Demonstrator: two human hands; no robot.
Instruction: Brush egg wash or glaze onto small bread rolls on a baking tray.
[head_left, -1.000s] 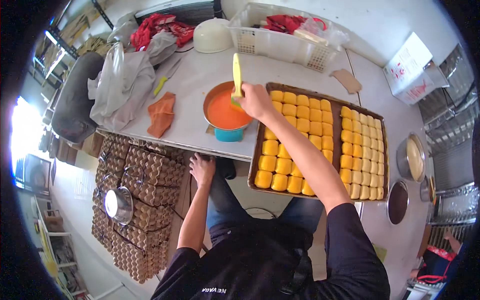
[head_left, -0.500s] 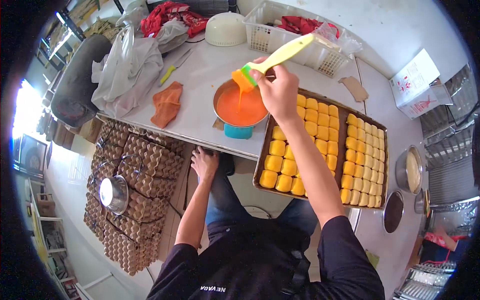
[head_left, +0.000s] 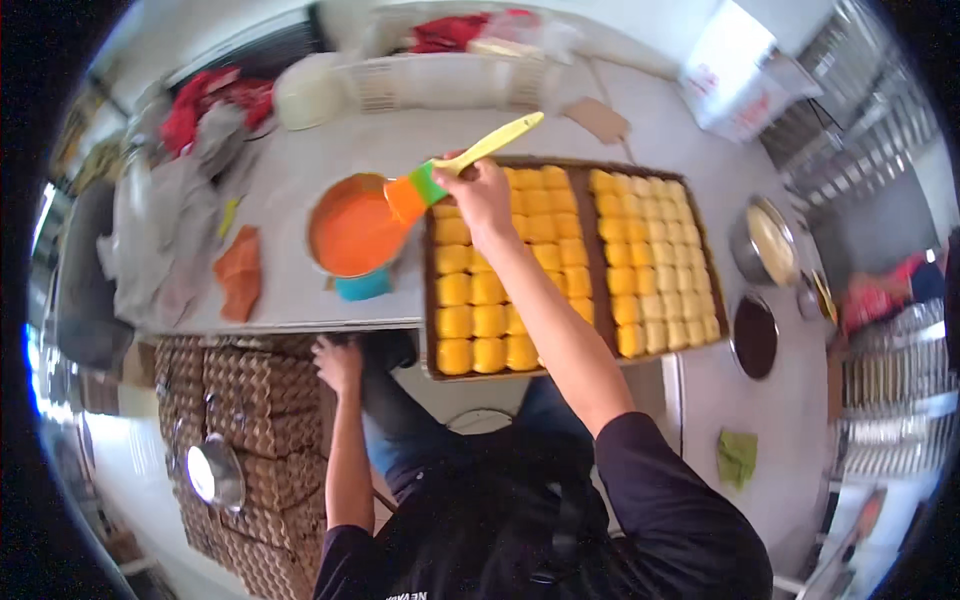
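Observation:
My right hand [head_left: 475, 200] grips a pastry brush [head_left: 505, 132] with a yellow handle, green band and orange-coated head. The head is at the right rim of a pot [head_left: 314, 245] of orange liquid [head_left: 355, 230], which sits on a turquoise base [head_left: 363, 287]. A dark baking tray [head_left: 582, 250] holds rows of small buns; those on the left are glossy yellow [head_left: 487, 320], those at the right partly pale [head_left: 673, 306]. My right forearm crosses the tray. My left hand [head_left: 337, 362] lies below the table's front edge by my leg, fingers apart and holding nothing visible.
Plastic bags [head_left: 140, 240] and an orange cloth [head_left: 238, 280] lie left. Behind are a crate [head_left: 440, 80] and carton [head_left: 735, 80]. Right are metal bowls [head_left: 750, 245] and a green cloth [head_left: 736, 458]. Egg trays [head_left: 270, 410] are stacked below-left. A person [head_left: 880, 295] shows far right.
My right hand lifted the brush from the pot, orange liquid dripping from it, and has moved it toward the tray. The view has swung rightward and is now blurred around the edges.

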